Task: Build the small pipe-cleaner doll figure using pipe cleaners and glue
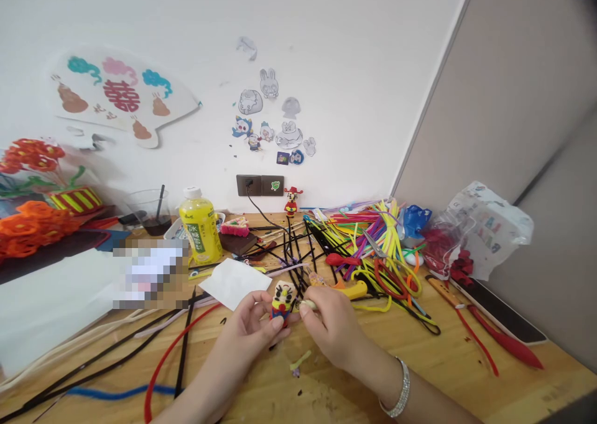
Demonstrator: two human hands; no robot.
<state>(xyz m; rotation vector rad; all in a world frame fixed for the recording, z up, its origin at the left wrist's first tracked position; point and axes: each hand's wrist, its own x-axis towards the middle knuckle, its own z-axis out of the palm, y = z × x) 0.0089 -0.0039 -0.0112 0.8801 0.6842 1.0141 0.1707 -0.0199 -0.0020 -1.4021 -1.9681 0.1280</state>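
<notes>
My left hand [254, 324] is closed around a small pipe-cleaner doll [282, 299] with a cream-yellow head, black lashes, a red mouth and a blue-and-red body. It stands upright between thumb and fingers, just above the table. Beside the doll, on its right, my right hand [331, 324] pinches a small pale-yellow piece [308, 304]; most of it is hidden by the fingers, so its kind cannot be made out. Under the hands lies a short pale-yellow scrap [300, 362] with a purplish bit at its end.
Many coloured pipe cleaners [387, 219] are heaped at the back right, with red-handled scissors [389, 275]. A yellow-handled tool [357, 289] lies behind my right hand. A drink bottle [201, 228] and a cup [153, 216] stand back left. A finished-looking red-hatted doll [291, 203] stands by the wall.
</notes>
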